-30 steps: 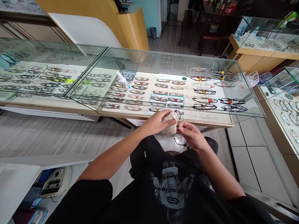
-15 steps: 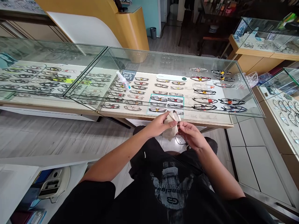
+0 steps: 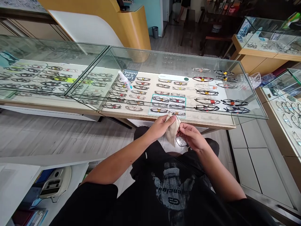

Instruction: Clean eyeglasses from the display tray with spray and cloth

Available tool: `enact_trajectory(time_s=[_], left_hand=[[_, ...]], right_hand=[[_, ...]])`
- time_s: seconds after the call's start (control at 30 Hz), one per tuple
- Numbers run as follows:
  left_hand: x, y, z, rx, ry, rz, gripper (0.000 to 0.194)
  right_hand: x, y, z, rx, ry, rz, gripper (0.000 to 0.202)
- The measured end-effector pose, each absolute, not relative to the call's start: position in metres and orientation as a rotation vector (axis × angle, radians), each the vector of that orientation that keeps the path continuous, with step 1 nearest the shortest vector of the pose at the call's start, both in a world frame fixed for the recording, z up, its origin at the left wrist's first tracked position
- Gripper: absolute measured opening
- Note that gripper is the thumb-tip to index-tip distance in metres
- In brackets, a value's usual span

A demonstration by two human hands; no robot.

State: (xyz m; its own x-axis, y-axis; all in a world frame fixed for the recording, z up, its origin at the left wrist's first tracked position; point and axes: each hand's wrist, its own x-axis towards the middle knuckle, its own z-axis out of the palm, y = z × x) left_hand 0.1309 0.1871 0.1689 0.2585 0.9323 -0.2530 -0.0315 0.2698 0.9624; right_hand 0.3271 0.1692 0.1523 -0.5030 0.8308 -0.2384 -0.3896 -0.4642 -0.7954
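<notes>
My left hand (image 3: pixel 162 126) is closed on a cream cloth (image 3: pixel 172 130), its thumb pressing the cloth near the top. The cloth is folded over part of a pair of eyeglasses (image 3: pixel 182 143), so most of the front is hidden. A dark, thin part of the glasses hangs below my right hand (image 3: pixel 191 133). That hand is closed, with its thumb and fingertips pinching the glasses at the cloth's right edge. Both hands are over my lap, just in front of the glass display case.
Rows of spectacle frames (image 3: pixel 206 108) lie inside the glass display case (image 3: pixel 164 121) ahead. A white bottle (image 3: pixel 125 81) stands on its glass top. More cases are at left and right. A person's legs (image 3: pixel 181 13) show in the far doorway.
My left thumb has moved up over the cloth, which now hangs lower and covers more of the glasses. A person's legs have come into view at the back.
</notes>
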Motion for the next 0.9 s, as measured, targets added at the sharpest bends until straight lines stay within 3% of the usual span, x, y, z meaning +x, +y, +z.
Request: enact_trajectory(time_s=[0.2,0.37,0.77,0.9], left_hand=[[0.122,0.194,0.178,1.058,1.033,0.739,0.061],[0.119,0.198,0.181,1.098,0.991,0.655,0.049],[0.12,0.196,0.163,0.762,0.766,0.74,0.045],[0.128,0.19,0.163,0.709,0.871,0.911,0.047]], right_hand=[[0.332,0.171,0.154,-0.84,-0.857,2.034,0.033],[0.334,0.171,0.151,-0.847,-0.9,2.098,0.033],[0.338,0.175,0.153,-0.861,-0.883,2.028,0.032],[0.336,0.176,0.154,-0.853,-0.913,1.987,0.031]])
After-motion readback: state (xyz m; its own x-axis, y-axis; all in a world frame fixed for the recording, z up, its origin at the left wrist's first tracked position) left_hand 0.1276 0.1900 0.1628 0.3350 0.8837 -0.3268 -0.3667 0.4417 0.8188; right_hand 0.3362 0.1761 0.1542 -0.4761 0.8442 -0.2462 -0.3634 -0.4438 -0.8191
